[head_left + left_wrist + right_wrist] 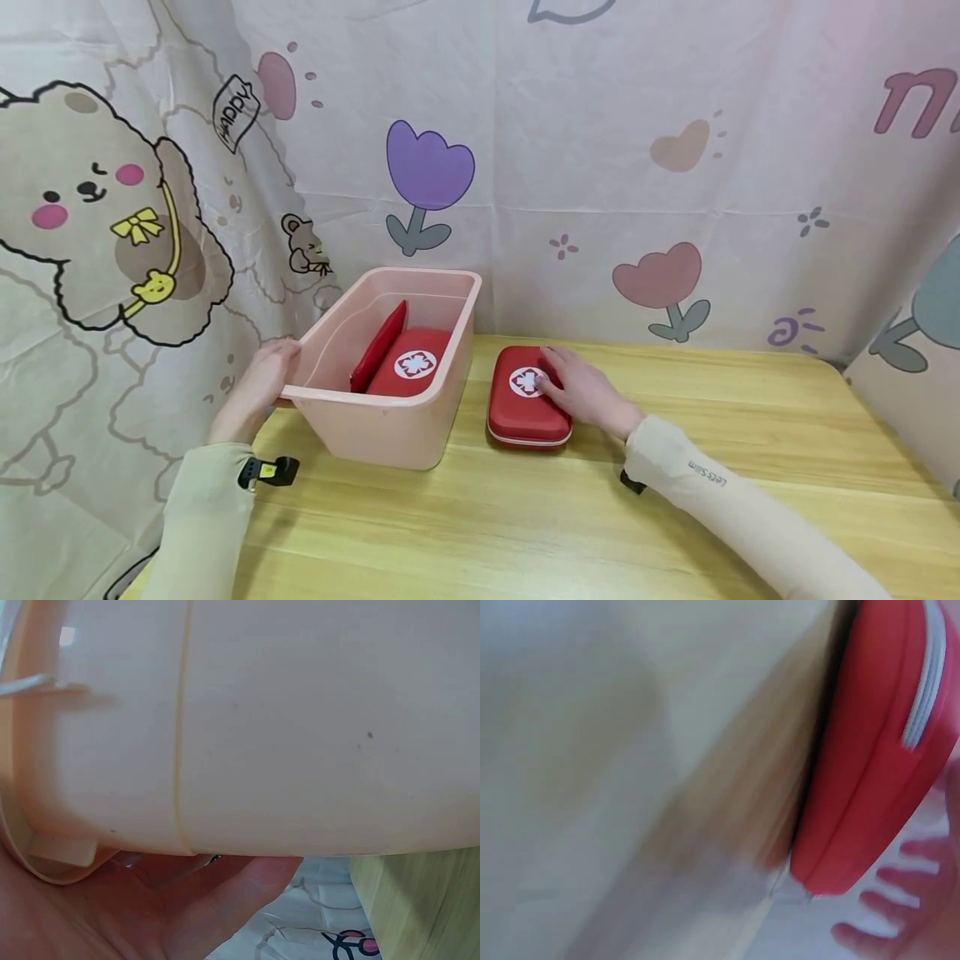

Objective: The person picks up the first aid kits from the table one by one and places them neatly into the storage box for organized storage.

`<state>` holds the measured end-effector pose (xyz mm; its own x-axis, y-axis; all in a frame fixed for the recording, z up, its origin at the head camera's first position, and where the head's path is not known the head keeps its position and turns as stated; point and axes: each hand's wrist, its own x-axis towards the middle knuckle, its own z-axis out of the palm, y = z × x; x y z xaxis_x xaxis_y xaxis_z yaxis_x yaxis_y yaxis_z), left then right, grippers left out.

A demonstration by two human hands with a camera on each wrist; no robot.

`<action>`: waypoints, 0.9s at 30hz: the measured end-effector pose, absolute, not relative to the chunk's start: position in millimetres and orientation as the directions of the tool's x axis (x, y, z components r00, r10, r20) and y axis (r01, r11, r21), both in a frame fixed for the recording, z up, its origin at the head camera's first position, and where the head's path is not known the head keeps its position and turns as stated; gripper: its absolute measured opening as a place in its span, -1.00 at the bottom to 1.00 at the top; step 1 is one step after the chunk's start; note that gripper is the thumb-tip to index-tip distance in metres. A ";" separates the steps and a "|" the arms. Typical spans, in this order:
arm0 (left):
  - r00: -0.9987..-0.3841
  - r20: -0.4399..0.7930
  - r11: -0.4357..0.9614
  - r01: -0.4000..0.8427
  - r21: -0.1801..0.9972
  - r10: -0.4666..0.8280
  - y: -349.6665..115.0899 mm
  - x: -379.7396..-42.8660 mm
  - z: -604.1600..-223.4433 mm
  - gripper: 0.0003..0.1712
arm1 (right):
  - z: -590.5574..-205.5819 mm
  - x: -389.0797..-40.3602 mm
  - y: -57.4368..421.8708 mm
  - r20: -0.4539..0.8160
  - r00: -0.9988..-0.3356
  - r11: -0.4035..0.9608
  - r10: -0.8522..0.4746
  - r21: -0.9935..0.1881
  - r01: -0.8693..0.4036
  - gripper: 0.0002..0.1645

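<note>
At the left corner of a pink plastic bin, my left hand grips the rim. The left wrist view shows that hand against the bin's wall, part of it hidden behind the plastic. To the bin's right, a red zippered first-aid case with a white cross emblem lies on the table. My right hand reaches over the case's right side, thumb by the emblem. In the right wrist view its fingers are spread beyond the end of the red case.
Inside the bin lie another red first-aid case and a flat red item leaning on edge. A light wooden table carries everything. Printed curtains hang behind and to the left.
</note>
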<state>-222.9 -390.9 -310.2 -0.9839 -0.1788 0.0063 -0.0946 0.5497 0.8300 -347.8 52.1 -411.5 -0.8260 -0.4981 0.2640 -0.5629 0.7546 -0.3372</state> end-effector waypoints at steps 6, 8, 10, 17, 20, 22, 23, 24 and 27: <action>-0.986 0.017 0.549 -0.079 0.832 -0.168 -392.2 -222.3 -310.4 -0.32 | -403.6 -334.7 40.2 0.173 -0.940 0.823 -0.293 -0.455 -0.340 -0.20; -0.986 0.024 0.557 -0.073 0.827 -0.165 -392.7 -222.4 -310.1 -0.32 | -401.8 -332.1 36.8 0.100 -0.961 0.837 -0.258 -0.474 -0.274 -0.13; -0.986 0.029 0.562 -0.070 0.824 -0.165 -392.5 -222.8 -310.2 -0.33 | -401.1 -330.3 34.6 0.037 -0.972 0.849 -0.233 -0.479 -0.222 -0.04; -0.985 0.017 0.565 -0.085 0.821 -0.173 -391.1 -224.0 -310.6 -0.33 | -406.6 -330.8 29.5 -0.044 -0.982 0.849 -0.184 -0.510 -0.137 0.17; -0.985 0.010 0.560 -0.090 0.824 -0.173 -391.0 -224.1 -310.7 -0.32 | -407.9 -332.4 27.5 -0.040 -0.985 0.842 -0.165 -0.527 -0.120 0.25; -0.985 0.012 0.561 -0.088 0.823 -0.172 -391.2 -224.4 -310.8 -0.32 | -407.8 -333.9 26.1 -0.045 -0.986 0.836 -0.163 -0.537 -0.113 0.29; -0.985 0.016 0.562 -0.085 0.823 -0.172 -391.0 -224.7 -310.8 -0.32 | -407.1 -334.4 25.6 -0.051 -0.985 0.832 -0.162 -0.545 -0.108 0.31; -0.985 0.016 0.561 -0.084 0.823 -0.172 -391.1 -224.6 -310.8 -0.32 | -406.3 -335.1 25.1 -0.055 -0.985 0.830 -0.162 -0.547 -0.106 0.33; -0.985 0.019 0.559 -0.082 0.825 -0.173 -391.2 -224.4 -310.5 -0.32 | -403.5 -338.5 24.6 -0.075 -0.982 0.809 -0.175 -0.579 -0.100 0.37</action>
